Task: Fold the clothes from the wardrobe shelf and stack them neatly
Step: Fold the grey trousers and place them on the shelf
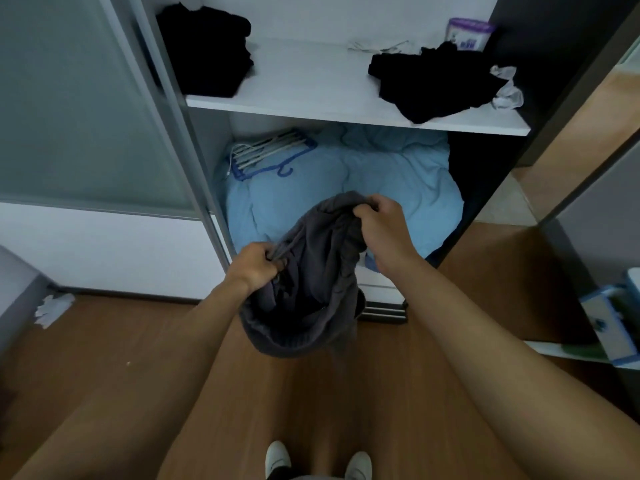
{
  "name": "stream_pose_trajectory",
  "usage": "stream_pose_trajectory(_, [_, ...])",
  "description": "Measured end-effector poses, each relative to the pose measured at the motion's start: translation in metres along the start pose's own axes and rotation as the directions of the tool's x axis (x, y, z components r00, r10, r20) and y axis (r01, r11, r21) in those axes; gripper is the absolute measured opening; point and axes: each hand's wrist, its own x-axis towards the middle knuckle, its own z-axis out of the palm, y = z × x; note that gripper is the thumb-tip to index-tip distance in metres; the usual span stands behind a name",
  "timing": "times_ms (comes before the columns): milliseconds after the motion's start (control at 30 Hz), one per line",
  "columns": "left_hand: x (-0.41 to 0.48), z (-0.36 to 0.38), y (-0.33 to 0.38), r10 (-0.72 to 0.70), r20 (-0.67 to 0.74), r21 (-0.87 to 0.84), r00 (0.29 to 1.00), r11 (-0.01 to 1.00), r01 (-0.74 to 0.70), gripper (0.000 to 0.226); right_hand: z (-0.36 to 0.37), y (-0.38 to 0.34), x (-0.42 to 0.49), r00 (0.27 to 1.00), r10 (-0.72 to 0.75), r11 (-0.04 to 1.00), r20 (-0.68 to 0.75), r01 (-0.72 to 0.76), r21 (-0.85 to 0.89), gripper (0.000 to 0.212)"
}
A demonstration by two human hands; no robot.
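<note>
On the white wardrobe shelf [311,81] I count two dark heaps: one folded black pile [207,50] at the left end and one loose black garment [436,81] at the right, with a white scrap [507,90] touching it. One purple-lidded container [469,33] stands behind. Below lies one pale blue duvet [346,181] with a bunch of hangers [270,150] on it. I hold one grey garment [311,271] in front of the wardrobe, above the floor. My left hand [254,266] is clenched on its edge; my right hand [379,225] is clenched on its upper hem.
</note>
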Motion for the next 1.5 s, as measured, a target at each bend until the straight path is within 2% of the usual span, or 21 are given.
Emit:
stream_pose_trajectory(100, [-0.009,0.022,-0.019,-0.097,0.158,-0.07,0.983,0.992,0.109,0.018,0.003,-0.002,0.001,0.995,0.055,0.995,-0.078,-0.049,0.087,0.014])
stream_pose_trajectory(200, [-0.021,0.048,-0.039,-0.12,0.248,-0.016,0.961,0.992,0.128,0.014,0.001,-0.006,0.002,0.989,0.092,0.983,-0.114,-0.072,0.167,0.013])
stream_pose_trajectory(267, [-0.026,0.065,-0.048,-0.154,0.251,-0.064,0.956,0.982,0.175,0.021,-0.003,-0.006,0.003,0.99,0.064,0.984,-0.127,-0.042,0.172,0.014])
stream_pose_trajectory(367, [-0.026,0.073,-0.055,-0.236,0.129,-0.212,0.963,0.942,0.259,0.022,-0.012,-0.005,0.006,0.991,0.028,0.987,-0.129,-0.007,0.161,0.012])
stream_pose_trajectory(433, [-0.018,0.064,-0.054,-0.331,0.024,-0.438,0.943,0.845,0.307,0.024,-0.024,-0.001,0.009,0.99,-0.035,0.998,-0.135,0.04,0.038,0.014])
stream_pose_trajectory(500, [-0.01,0.045,-0.047,-0.468,-0.006,-0.705,0.884,0.629,0.329,0.027,-0.041,0.006,0.012,0.98,-0.132,0.973,-0.151,0.099,-0.207,0.016])
stream_pose_trajectory(533, [-0.007,0.035,-0.043,-0.514,-0.003,-0.793,0.858,0.524,0.311,0.03,-0.05,0.012,0.011,0.972,-0.177,0.937,-0.157,0.118,-0.329,0.018])
stream_pose_trajectory(567, [-0.005,0.026,-0.04,-0.53,0.005,-0.837,0.848,0.462,0.294,0.036,-0.059,0.017,0.01,0.963,-0.214,0.9,-0.161,0.131,-0.415,0.023])
stream_pose_trajectory(600, [-0.003,0.018,-0.036,-0.516,0.013,-0.831,0.857,0.47,0.296,0.044,-0.065,0.023,0.008,0.958,-0.237,0.877,-0.161,0.14,-0.46,0.028])
stream_pose_trajectory(667, [-0.004,0.009,-0.029,-0.45,0.033,-0.677,0.892,0.646,0.351,0.049,-0.072,0.028,0.006,0.952,-0.261,0.859,-0.161,0.153,-0.489,0.036])
stream_pose_trajectory(733, [-0.007,0.007,-0.023,-0.398,0.066,-0.463,0.915,0.8,0.381,0.041,-0.072,0.027,0.006,0.944,-0.286,0.854,-0.162,0.175,-0.491,0.037])
stream_pose_trajectory(800, [-0.01,0.008,-0.017,-0.377,0.153,-0.305,0.913,0.861,0.407,0.034,-0.069,0.022,0.007,0.943,-0.292,0.861,-0.16,0.187,-0.473,0.037])
stream_pose_trajectory(900, [-0.014,0.01,-0.01,-0.365,0.331,-0.124,0.87,0.897,0.424,0.026,-0.067,0.018,0.009,0.952,-0.27,0.879,-0.147,0.182,-0.44,0.039])
stream_pose_trajectory(967, [-0.016,0.013,-0.008,-0.375,0.379,-0.048,0.846,0.905,0.423,0.023,-0.064,0.017,0.007,0.959,-0.258,0.889,-0.12,0.187,-0.419,0.041])
stream_pose_trajectory(1033, [-0.014,0.018,-0.007,-0.398,0.373,-0.019,0.838,0.9,0.435,0.03,-0.061,0.017,0.006,0.961,-0.26,0.896,-0.097,0.203,-0.394,0.042])
stream_pose_trajectory(1067, [-0.012,0.019,-0.007,-0.412,0.331,-0.075,0.849,0.885,0.459,0.034,-0.06,0.018,0.006,0.959,-0.269,0.895,-0.089,0.215,-0.391,0.042])
stream_pose_trajectory(1133, [-0.005,0.017,-0.009,-0.45,0.21,-0.34,0.868,0.798,0.497,0.038,-0.064,0.02,0.007,0.955,-0.286,0.885,-0.074,0.234,-0.402,0.042])
stream_pose_trajectory(1200, [0.002,0.008,-0.011,-0.486,0.108,-0.631,0.868,0.641,0.437,0.034,-0.074,0.027,0.009,0.955,-0.287,0.866,-0.075,0.225,-0.446,0.041])
stream_pose_trajectory(1267, [0.009,-0.006,-0.011,-0.497,0.015,-0.822,0.867,0.487,0.294,0.029,-0.084,0.037,0.013,0.955,-0.281,0.818,-0.091,0.189,-0.543,0.038])
stream_pose_trajectory(1400, [0.015,-0.029,0.001,-0.481,-0.173,-0.938,0.859,0.347,0.006,0.026,-0.096,0.068,0.012,0.977,-0.147,0.76,-0.157,0.01,-0.649,0.024])
stream_pose_trajectory(1500, [0.014,-0.038,0.011,-0.439,-0.226,-0.951,0.87,0.291,-0.1,0.025,-0.106,0.095,0.008,0.957,0.046,0.734,-0.287,-0.227,-0.64,0.018])
